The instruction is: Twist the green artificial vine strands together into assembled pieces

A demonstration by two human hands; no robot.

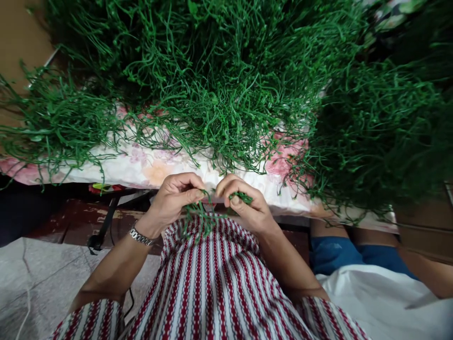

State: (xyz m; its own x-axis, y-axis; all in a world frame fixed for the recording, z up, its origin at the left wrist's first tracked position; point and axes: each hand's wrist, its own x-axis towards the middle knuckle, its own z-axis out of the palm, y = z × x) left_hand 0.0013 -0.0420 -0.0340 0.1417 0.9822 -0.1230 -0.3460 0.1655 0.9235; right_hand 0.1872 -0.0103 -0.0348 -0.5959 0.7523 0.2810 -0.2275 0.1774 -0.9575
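White floral-print cloth [138, 165] runs across in front of me. Big mound of thin, stringy green stems [205, 71] piled on it, darker green heap [375, 141] off to the right. My red-and-white striped top [212, 278] fills lower centre. Blue shorts [336, 250] of a person on my right. My left hand [171, 200]: thumb and index pinched on loose green strands [200, 222], dangling over my top. My right hand [249, 203], just beside it: fingers curled, clamped on a compact green bunch [244, 197]. Silver metal-link watch [140, 235], left wrist.
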